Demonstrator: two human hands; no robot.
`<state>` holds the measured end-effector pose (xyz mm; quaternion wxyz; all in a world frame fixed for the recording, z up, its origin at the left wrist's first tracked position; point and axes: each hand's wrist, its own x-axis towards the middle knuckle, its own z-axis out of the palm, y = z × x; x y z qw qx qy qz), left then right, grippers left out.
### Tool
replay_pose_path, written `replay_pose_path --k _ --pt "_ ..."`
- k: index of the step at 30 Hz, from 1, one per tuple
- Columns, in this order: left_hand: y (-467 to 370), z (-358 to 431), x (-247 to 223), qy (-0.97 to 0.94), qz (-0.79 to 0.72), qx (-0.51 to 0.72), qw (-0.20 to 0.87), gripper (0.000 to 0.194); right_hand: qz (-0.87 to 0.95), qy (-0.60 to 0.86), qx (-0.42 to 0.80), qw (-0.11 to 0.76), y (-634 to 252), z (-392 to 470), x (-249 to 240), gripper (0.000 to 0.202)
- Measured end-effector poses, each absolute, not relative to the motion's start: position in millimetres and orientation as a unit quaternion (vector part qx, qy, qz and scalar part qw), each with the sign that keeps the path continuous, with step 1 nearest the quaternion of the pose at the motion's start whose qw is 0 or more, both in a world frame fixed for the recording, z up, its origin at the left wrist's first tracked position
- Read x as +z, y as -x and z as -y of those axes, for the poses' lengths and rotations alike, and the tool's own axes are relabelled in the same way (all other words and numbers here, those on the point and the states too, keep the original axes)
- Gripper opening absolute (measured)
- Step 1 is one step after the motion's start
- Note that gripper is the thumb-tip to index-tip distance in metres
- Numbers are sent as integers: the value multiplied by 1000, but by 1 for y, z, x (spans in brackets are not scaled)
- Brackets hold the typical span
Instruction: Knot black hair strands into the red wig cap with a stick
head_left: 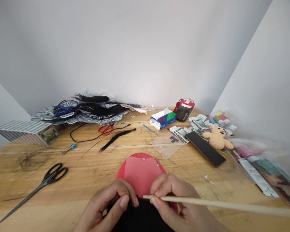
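A red rounded piece (139,170) with a paler pink sheet on it lies at the bottom middle, two small metal pins near its top edge. Black hair-like material (139,216) covers its lower part. My right hand (175,199) pinches a long pale wooden stick (215,203), whose tapered tip touches the line where pink meets black. On the other side, my left hand (111,203) has its fingers curled over the black material's edge; whether it grips any strands is hidden.
Black scissors (53,175) lie at the left, near small blue scissors (71,148). A black hair strand (116,138) rests in the middle. Rightward are a phone (205,148), a crocheted toy (217,137) and a tissue pack (163,119). Plastic-wrapped hair bundles (96,109) sit at the back left.
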<state>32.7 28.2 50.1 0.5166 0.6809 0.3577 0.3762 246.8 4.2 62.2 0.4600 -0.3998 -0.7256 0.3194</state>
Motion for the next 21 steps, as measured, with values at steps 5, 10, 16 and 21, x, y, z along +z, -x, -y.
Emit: replay_pose_path --k 5,10,16,21 --pt "-31 -26 52 -692 -357 363 512 31 721 424 344 428 -252 -2 70 14" --pt "-28 -26 53 -717 -330 348 506 27 700 424 369 440 -254 -3 68 13" --pt "-32 -27 50 -682 -347 359 534 31 617 432 490 439 -255 -3 69 25" --pt "-32 -31 43 -583 -358 383 620 39 559 420 544 464 -251 -2 67 36"
